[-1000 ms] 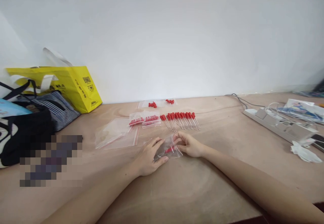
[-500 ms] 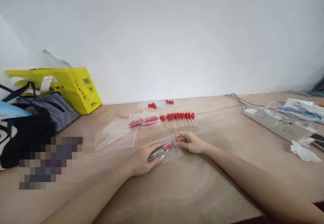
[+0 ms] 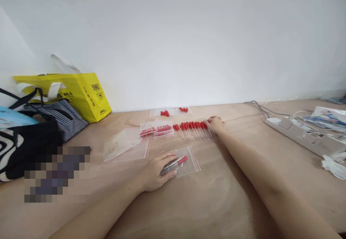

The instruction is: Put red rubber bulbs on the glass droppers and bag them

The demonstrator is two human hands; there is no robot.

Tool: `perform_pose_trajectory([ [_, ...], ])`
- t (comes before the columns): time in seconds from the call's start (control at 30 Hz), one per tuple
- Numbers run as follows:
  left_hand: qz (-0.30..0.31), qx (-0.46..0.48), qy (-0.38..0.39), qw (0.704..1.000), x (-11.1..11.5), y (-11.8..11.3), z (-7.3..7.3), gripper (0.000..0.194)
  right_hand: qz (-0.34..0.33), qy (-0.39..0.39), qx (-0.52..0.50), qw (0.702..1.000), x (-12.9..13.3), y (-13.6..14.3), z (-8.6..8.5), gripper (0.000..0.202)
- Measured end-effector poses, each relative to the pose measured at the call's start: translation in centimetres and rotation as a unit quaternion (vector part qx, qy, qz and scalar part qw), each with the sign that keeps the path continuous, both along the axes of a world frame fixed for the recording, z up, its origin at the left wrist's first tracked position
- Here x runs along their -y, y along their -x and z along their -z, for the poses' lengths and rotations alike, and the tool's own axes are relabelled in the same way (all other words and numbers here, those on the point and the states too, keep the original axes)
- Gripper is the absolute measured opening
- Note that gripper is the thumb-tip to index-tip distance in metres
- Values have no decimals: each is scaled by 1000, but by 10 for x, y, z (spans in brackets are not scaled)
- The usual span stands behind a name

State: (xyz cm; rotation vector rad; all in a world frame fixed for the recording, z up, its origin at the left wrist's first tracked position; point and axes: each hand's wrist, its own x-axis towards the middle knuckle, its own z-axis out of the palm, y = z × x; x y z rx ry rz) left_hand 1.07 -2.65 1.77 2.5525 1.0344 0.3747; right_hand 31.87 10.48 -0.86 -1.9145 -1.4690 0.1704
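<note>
My left hand (image 3: 160,168) rests on the table, its fingers and thumb around the left end of a clear zip bag (image 3: 190,163). A red-topped dropper (image 3: 182,159) shows in the bag, beside something grey that my fingers partly cover. Behind it lies a row of several red-topped droppers (image 3: 193,125), tips toward me. My right hand (image 3: 214,123) is at the right end of this row, fingers closed at the last red top. Small bags with red pieces (image 3: 163,129) lie left of the row.
Flat clear bags (image 3: 124,145) lie at centre left. Two groups of red pieces (image 3: 164,113) lie near the wall. A yellow bag (image 3: 89,94) and dark bags stand left; a power strip (image 3: 302,134), cables and papers are at right.
My right hand has left the edge of the clear bag and moved up and right to the end of the dropper row. My left hand stays on the bag. The view has shifted slightly.
</note>
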Motion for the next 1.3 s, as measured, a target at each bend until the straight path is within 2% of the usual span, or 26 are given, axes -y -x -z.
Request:
perform_pose_trajectory([
  [0.17, 0, 1, -3, 1000, 0, 0, 0, 43, 12, -16, -52, 998, -5, -1, -2, 22],
  [0.27, 3, -9, -3, 1000, 0, 0, -2, 43, -13, -30, -113, 993, -3, -3, -10, 25],
  [0.43, -15, -5, -3, 1000, 1, -1, -2, 48, -65, -66, -215, 972, 20, -3, -25, 27],
  [0.5, -20, -4, 2, 1000, 2, -1, -1, 51, -72, -99, -269, 955, 37, 3, -26, 27],
  [0.57, -25, -8, 7, 1000, 2, 0, 0, 53, -91, -137, -374, 913, 57, 13, -22, 27],
  [0.63, -28, -14, 7, 999, 1, 0, 0, 53, -120, -134, -434, 883, 76, 26, -15, 31],
  [0.73, -25, -15, 5, 1000, 1, -1, 0, 53, -136, -111, -478, 861, 94, 44, -3, 38],
  [0.87, -18, -5, 0, 1000, 1, -1, -1, 51, -117, -92, -525, 838, 101, 57, 5, 41],
  [0.97, -15, -5, -4, 1000, 2, -1, -2, 51, -121, -69, -552, 822, 104, 61, 7, 41],
  [1.1, -19, -16, 1, 1000, 2, -1, -3, 51, -178, -1, -555, 813, 113, 66, 5, 39],
  [1.3, -19, -19, -1, 1000, 1, 0, 0, 55, -319, 53, -433, 842, 122, 68, 2, 33],
])
